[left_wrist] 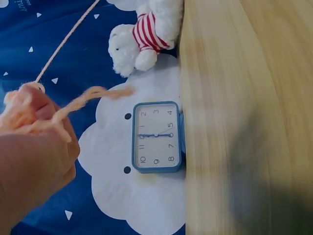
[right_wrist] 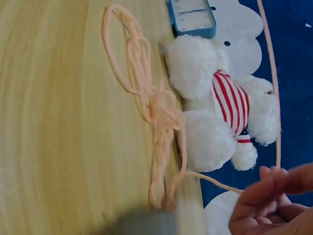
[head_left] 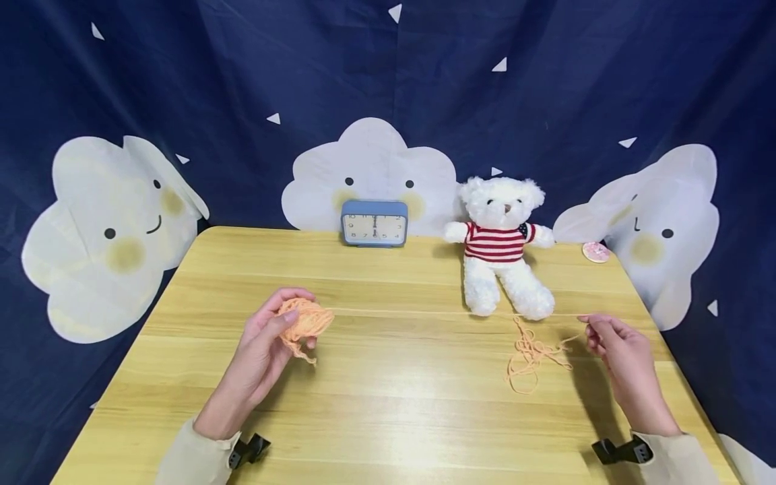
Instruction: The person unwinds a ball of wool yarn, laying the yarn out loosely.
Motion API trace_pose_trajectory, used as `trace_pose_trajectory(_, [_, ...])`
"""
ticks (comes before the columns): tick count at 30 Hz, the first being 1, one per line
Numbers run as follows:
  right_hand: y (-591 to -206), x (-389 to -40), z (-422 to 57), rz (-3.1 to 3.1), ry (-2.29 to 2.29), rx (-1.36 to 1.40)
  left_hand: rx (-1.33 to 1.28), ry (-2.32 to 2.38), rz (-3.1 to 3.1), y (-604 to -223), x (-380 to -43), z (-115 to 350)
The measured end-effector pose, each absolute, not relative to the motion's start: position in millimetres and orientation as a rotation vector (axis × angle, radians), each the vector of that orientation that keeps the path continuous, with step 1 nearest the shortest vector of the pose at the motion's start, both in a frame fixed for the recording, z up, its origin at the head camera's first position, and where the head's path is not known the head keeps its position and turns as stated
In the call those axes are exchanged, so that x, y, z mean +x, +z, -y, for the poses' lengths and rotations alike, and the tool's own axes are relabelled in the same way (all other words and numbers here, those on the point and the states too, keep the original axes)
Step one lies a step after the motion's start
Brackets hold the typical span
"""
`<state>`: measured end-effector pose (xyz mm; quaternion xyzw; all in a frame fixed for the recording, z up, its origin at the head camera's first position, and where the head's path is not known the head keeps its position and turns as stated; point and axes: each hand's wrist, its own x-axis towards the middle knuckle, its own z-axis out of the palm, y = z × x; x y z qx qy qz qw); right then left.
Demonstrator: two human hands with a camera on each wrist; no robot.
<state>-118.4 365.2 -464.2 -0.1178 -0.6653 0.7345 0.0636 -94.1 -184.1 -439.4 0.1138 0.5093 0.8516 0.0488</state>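
Observation:
My left hand (head_left: pixel 257 347) grips a peach ball of yarn (head_left: pixel 306 320) above the left half of the table, a short loop of yarn dangling under it. From the ball a taut strand (head_left: pixel 418 312) runs across to my right hand (head_left: pixel 621 350), which pinches it between thumb and fingers near the table's right side. Out of the right hand the strand leads on to a loose tangle of yarn (right_wrist: pixel 164 112) lying on the wood, left of that hand. In the left wrist view the fingers (left_wrist: pixel 41 105) curl round the ball and partly hide it.
A white teddy bear (head_left: pixel 494 242) in a red-striped shirt sits at the table's back right, just behind the tangle. A blue clock (head_left: pixel 374 223) stands at the back edge. One pink round disc (head_left: pixel 596 252) lies at the back right corner. Behind hangs a navy cloud-patterned curtain (head_left: pixel 242 67).

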Motion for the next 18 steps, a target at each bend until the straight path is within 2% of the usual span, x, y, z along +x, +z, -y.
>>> trace_pose_trajectory(5, [-468, -116, -359, 2.31, 2.071, -0.372, 0.57, 2.527, -1.479, -438, -94, 184])
trace_pose_trajectory(10, [-458, -114, -318, 2.49, 1.733, -0.365, 0.653, 2.494, -1.457, -436, -94, 181])
trace_pose_trajectory(12, [-452, -114, -294, 2.523, 1.683, -0.258, 0.633, 2.483, -1.496, -435, -93, 178])
trace_pose_trajectory(18, [-441, -117, -223, 2.564, 1.931, 0.291, 0.531, 2.422, -1.653, -434, -90, 168])
